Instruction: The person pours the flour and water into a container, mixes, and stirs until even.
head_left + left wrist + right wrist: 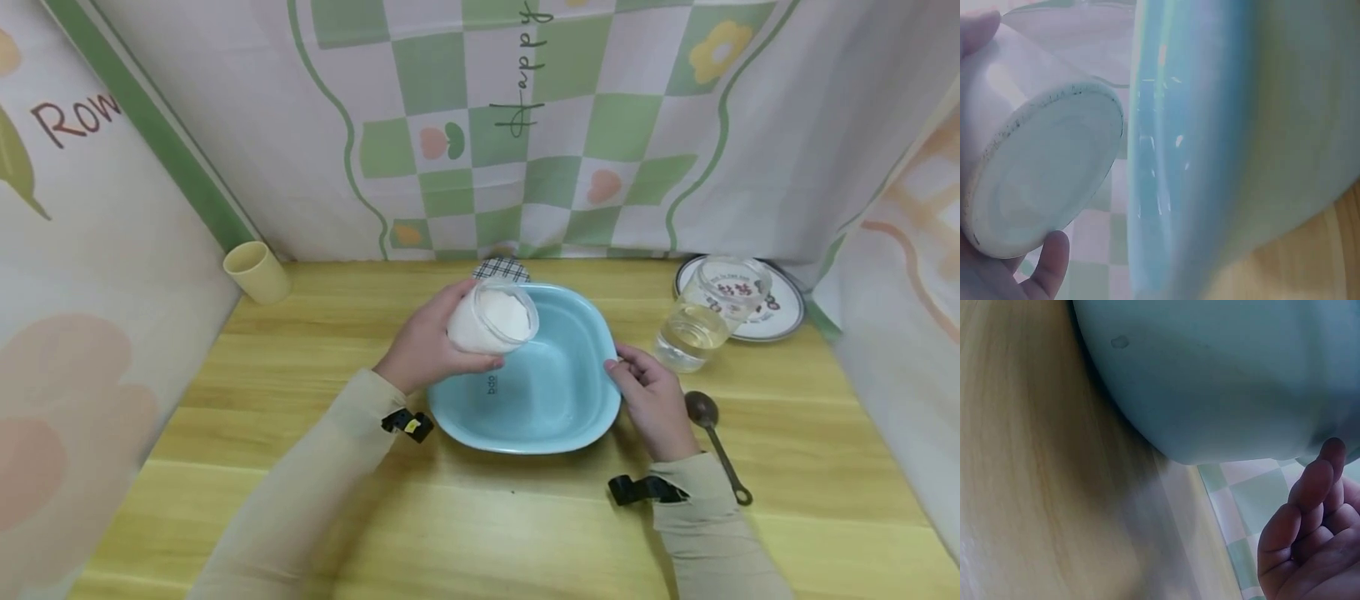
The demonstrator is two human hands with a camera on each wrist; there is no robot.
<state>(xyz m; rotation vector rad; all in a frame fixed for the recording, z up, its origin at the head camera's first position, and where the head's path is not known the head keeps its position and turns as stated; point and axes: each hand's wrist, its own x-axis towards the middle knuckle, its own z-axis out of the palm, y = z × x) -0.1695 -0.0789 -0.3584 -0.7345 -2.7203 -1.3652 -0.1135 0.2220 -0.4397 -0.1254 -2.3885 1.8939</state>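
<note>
My left hand (pixel 431 337) grips a clear jar of white powder (pixel 491 321), tilted to the right above the left side of a light blue basin (pixel 547 379). In the left wrist view the jar's round base (pixel 1047 172) faces the camera, beside the basin's outer wall (pixel 1191 150). With thumb and fingers, my right hand (pixel 652 396) pinches the basin's right rim. In the right wrist view its curled fingers (pixel 1313 484) are at the basin's outer side (pixel 1210 394); the thumb is hidden there. Inside, the visible basin floor is bare.
A clear jar of pale yellow liquid (pixel 693 333) stands at the right, in front of a patterned plate (pixel 783 312). A dark spoon (pixel 720 450) lies beside my right wrist. Back left stands a yellow cup (pixel 257 273). Behind the basin is a checked round item (pixel 501 268), partly hidden.
</note>
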